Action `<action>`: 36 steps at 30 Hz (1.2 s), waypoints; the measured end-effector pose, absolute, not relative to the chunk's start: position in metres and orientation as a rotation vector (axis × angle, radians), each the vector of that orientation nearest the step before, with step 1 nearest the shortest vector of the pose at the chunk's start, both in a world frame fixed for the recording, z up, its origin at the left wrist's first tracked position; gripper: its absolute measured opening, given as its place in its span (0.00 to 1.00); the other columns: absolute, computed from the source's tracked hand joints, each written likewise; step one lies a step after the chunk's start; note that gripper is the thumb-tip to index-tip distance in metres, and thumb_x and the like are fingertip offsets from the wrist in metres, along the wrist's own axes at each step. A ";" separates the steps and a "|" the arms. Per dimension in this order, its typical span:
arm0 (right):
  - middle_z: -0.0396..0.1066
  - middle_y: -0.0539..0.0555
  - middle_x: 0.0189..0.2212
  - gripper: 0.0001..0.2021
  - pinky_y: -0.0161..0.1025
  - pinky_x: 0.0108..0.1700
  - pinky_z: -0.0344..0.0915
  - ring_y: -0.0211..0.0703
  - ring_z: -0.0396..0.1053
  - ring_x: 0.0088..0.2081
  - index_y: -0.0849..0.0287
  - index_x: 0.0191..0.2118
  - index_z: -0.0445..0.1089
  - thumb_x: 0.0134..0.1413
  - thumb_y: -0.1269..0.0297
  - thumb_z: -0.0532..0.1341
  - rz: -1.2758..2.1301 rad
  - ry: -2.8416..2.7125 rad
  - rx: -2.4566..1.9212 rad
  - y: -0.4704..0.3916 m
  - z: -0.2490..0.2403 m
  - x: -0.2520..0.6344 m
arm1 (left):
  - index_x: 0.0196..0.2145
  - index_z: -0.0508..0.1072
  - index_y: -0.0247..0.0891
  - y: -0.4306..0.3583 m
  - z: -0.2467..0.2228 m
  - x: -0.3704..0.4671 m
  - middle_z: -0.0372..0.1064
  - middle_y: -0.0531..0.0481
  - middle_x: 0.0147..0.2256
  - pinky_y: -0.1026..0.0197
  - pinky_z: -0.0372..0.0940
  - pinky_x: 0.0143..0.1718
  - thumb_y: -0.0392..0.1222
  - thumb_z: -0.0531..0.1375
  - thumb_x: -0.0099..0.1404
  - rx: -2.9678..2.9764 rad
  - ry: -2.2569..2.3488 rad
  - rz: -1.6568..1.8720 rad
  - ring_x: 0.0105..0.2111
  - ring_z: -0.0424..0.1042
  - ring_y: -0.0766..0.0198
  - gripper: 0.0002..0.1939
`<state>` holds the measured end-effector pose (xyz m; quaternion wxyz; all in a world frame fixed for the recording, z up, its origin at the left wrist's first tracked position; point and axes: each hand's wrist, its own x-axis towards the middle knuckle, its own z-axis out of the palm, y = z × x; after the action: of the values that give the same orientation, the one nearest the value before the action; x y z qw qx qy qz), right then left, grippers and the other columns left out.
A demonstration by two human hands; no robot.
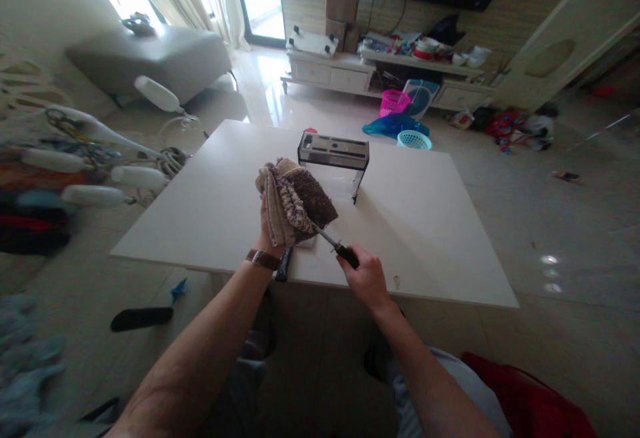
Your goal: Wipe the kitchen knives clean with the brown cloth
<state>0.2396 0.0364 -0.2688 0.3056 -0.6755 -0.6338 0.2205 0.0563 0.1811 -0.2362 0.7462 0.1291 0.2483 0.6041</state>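
Note:
My left hand [271, 231] is wrapped round the underside of a folded brown and beige towel [313, 195], held up over the white table. The towel hides most of its fingers. My right hand [367, 275] grips the black handle of a slim metal rod with a small guard, which looks like a sharpening steel [327, 238]; its far end disappears into the towel's folds. Just behind the towel stands a clear knife block [334, 151] with a dark slotted top. Under the towel, a black-handled knife [284, 266] lies at the table's near edge, its blade partly covered.
The white table [425, 225] spans the middle of the view. Left of it sits a lamp with several white arms [140, 177]. Beyond are a pink basket [393, 103], a light blue basket [414, 139] and a low cabinet [345, 78]. A black object [141, 319] lies on the floor.

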 end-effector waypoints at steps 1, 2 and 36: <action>0.78 0.55 0.31 0.08 0.37 0.37 0.60 0.47 0.74 0.34 0.55 0.37 0.75 0.65 0.58 0.62 0.588 -1.673 -1.785 0.037 -0.269 0.239 | 0.62 0.73 0.45 0.181 -0.239 0.055 0.75 0.46 0.59 0.44 0.61 0.69 0.62 0.46 0.77 0.299 0.520 1.306 0.67 0.65 0.48 0.29; 0.78 0.55 0.32 0.08 0.37 0.37 0.60 0.48 0.75 0.34 0.55 0.37 0.75 0.65 0.58 0.62 0.595 -1.668 -1.782 0.037 -0.269 0.238 | 0.62 0.73 0.45 0.182 -0.242 0.054 0.76 0.46 0.59 0.44 0.60 0.69 0.61 0.46 0.77 0.314 0.500 1.289 0.68 0.65 0.49 0.29; 0.74 0.52 0.28 0.10 0.37 0.34 0.56 0.45 0.69 0.31 0.56 0.35 0.73 0.63 0.56 0.62 0.723 -1.503 -1.715 0.039 -0.263 0.237 | 0.44 0.80 0.34 0.156 -0.241 0.100 0.82 0.43 0.40 0.48 0.65 0.66 0.52 0.52 0.78 0.122 0.587 1.033 0.56 0.76 0.50 0.22</action>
<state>0.2367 0.0389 -0.2629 0.3661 -0.6670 -0.5847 0.2812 0.0998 0.1556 -0.2408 0.8268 0.0573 0.2765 0.4865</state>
